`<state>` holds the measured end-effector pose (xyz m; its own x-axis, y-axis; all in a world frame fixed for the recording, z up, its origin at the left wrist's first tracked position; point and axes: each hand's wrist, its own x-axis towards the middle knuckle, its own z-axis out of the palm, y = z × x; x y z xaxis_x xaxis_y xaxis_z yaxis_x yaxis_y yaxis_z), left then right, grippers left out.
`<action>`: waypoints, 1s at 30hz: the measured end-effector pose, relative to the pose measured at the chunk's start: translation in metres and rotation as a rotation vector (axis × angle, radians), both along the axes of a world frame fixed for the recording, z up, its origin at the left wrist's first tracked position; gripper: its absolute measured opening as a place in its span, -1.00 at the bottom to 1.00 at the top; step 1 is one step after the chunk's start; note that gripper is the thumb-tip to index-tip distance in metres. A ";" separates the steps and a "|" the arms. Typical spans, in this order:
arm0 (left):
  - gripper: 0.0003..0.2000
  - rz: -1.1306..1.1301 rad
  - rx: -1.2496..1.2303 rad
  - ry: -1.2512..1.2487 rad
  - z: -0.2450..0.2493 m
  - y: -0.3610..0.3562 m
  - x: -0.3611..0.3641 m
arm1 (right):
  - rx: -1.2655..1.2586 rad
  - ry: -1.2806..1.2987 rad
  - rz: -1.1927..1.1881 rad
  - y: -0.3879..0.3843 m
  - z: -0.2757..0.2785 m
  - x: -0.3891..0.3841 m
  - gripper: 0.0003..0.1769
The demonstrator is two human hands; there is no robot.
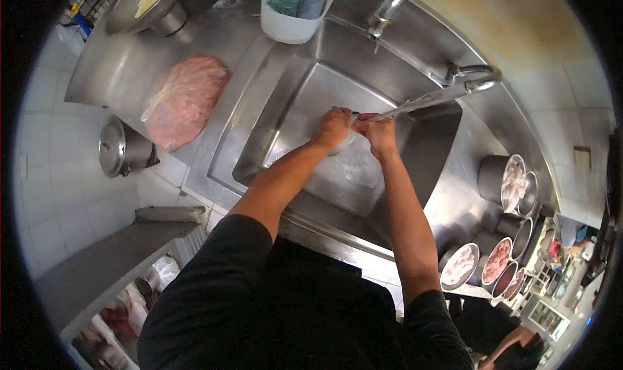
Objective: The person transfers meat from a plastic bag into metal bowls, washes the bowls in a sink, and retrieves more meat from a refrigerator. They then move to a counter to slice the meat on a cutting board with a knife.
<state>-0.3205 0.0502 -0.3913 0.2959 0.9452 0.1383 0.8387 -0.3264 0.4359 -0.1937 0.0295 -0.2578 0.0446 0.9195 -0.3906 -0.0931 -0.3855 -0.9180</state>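
Note:
Over the steel sink (285, 110), my left hand (335, 125) and my right hand (379, 134) are close together under the stream of water from the right faucet (477, 78). Both hands have their fingers closed around something small, pale and partly clear between them; I cannot make out what it is. Water splashes on the sink floor below them. On the steel counter left of the sink lies a clear plastic bag of pink meat (187, 101).
A white tub (289, 23) with a green cloth stands behind the sink. A colander (139, 7) is at the back left, a lidded pot (113, 148) at the left. Several pots with meat, one pot (459, 266) nearest, line the right counter. Another person (487, 324) is at the lower right.

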 end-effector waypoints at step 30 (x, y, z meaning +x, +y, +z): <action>-0.82 0.501 -0.688 -0.687 0.097 -0.029 -0.052 | 0.081 -0.752 0.498 0.003 -0.017 -0.023 -0.55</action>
<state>-0.3723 0.0207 -0.2941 -0.0819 0.8750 -0.4771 0.3161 0.4768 0.8202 -0.2170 0.0329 -0.2747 -0.1479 0.9240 -0.3526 0.7026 -0.1527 -0.6950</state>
